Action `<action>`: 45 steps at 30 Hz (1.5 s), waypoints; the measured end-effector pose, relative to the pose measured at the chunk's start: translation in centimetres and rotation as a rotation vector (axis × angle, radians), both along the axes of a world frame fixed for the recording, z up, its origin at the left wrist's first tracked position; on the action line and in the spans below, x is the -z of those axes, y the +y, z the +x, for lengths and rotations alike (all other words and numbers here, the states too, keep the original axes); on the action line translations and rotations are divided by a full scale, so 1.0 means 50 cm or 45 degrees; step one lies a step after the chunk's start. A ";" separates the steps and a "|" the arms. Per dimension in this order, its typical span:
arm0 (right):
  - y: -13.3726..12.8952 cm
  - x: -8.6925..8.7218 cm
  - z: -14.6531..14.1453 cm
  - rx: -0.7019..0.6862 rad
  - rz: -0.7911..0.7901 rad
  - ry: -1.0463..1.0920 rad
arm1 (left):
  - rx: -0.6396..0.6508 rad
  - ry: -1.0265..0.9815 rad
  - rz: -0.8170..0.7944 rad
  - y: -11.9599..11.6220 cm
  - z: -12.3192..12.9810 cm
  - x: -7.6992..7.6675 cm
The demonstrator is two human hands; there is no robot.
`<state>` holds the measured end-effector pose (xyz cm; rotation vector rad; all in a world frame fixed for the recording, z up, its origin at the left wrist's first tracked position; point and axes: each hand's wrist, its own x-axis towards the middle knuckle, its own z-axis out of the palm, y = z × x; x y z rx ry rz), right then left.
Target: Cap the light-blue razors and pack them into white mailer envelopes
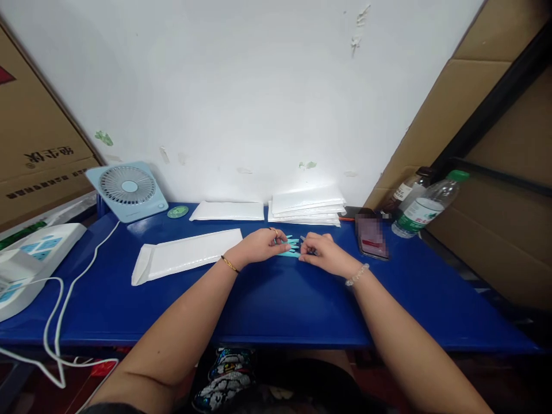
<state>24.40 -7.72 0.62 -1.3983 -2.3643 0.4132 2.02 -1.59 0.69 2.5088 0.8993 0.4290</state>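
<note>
Several small turquoise strips (293, 244) lie between my two hands over the middle of the blue table. My left hand (268, 244) has its fingers closed on the left ends of the turquoise strips. From the right, my right hand (319, 252) reaches in with thumb and fingers pinched at the strips' right side; whatever is in that pinch is too small to name. A white padded envelope (190, 256) rests left of my left hand. Behind the hands are a stack of white envelopes (306, 207) and a single white envelope (228, 211).
On the left stand a light blue fan (129, 190), a round green disc (177, 212) and a white power strip (43, 259) with cables. A phone (371, 236) and two bottles (420, 213) are on the right. Cardboard (431, 132) flanks the table (297, 310).
</note>
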 end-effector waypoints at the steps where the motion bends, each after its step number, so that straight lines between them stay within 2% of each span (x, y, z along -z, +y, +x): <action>1: 0.002 0.000 0.002 0.026 0.031 0.011 | 0.031 0.040 -0.022 -0.003 0.003 -0.003; 5: 0.013 0.004 0.017 0.081 0.085 0.028 | -0.033 0.095 -0.001 -0.001 0.007 -0.009; 10: 0.030 0.011 0.067 0.303 0.164 0.094 | -0.211 -0.034 -0.054 0.019 -0.015 -0.008; 15: 0.033 0.014 0.078 0.345 -0.053 0.537 | -0.237 -0.135 -0.176 0.024 -0.023 -0.006; 21: 0.030 0.009 0.055 0.354 0.059 0.675 | -0.226 -0.197 -0.168 0.015 -0.019 -0.021; 26: 0.033 0.015 0.046 0.417 -0.098 1.141 | -0.224 -0.205 -0.129 0.017 -0.018 -0.017; 29: 0.033 0.018 0.040 0.404 -0.141 1.298 | -0.227 -0.198 -0.107 0.017 -0.018 -0.015; 35: 0.032 0.019 0.033 0.260 -0.248 1.350 | -0.179 -0.186 -0.062 0.017 -0.017 -0.014; 45: 0.025 0.015 0.001 0.166 -0.328 1.230 | -0.107 -0.130 -0.024 0.006 -0.010 -0.019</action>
